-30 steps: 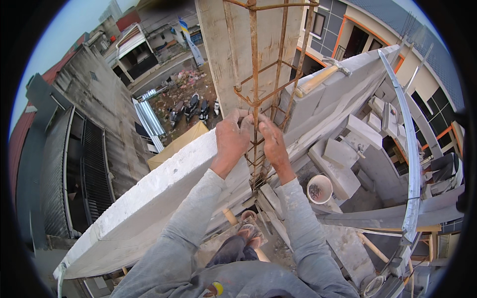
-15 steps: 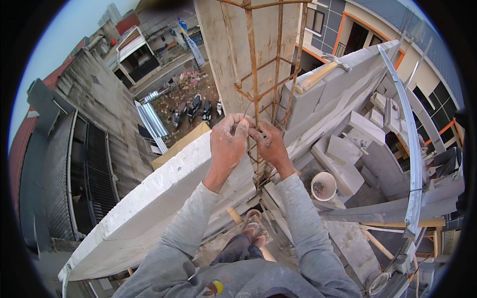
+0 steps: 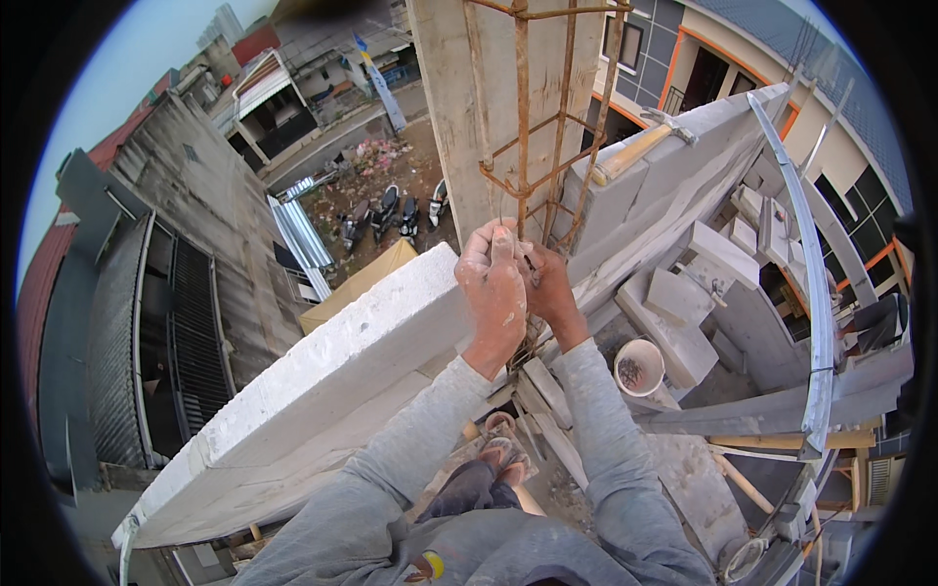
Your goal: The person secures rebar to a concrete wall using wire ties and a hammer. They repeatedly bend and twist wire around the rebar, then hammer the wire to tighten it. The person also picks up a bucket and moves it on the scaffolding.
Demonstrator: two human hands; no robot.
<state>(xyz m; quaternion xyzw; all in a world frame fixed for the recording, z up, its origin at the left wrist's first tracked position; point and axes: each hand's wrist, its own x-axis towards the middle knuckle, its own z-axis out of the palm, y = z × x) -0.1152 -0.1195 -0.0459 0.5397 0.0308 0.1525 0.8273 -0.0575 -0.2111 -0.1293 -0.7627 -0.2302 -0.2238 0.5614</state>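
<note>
A rusty rebar column cage [image 3: 523, 117] with bent square stirrups rises in front of me, next to a tall plywood board [image 3: 445, 98]. My left hand [image 3: 493, 293] is closed in a pinch at the front bar, with a thin wire [image 3: 501, 207] sticking up from its fingertips. Close against it, my right hand [image 3: 554, 293] curls its fingers at the same bar. Whatever those right fingers grip is hidden behind the left hand.
A pale block wall [image 3: 322, 366] runs down to the left; another wall [image 3: 674, 181] extends right, with a wooden-handled hammer [image 3: 635, 154] on top. A bucket [image 3: 639, 367], loose blocks [image 3: 679, 296] and a bent metal channel [image 3: 806, 234] lie right. Parked motorbikes [image 3: 386, 210] stand far below.
My left hand has moved right, closer to the right hand, and turned so its back shows more. The right hand's fingers are now partly covered by it. The view has shifted slightly.
</note>
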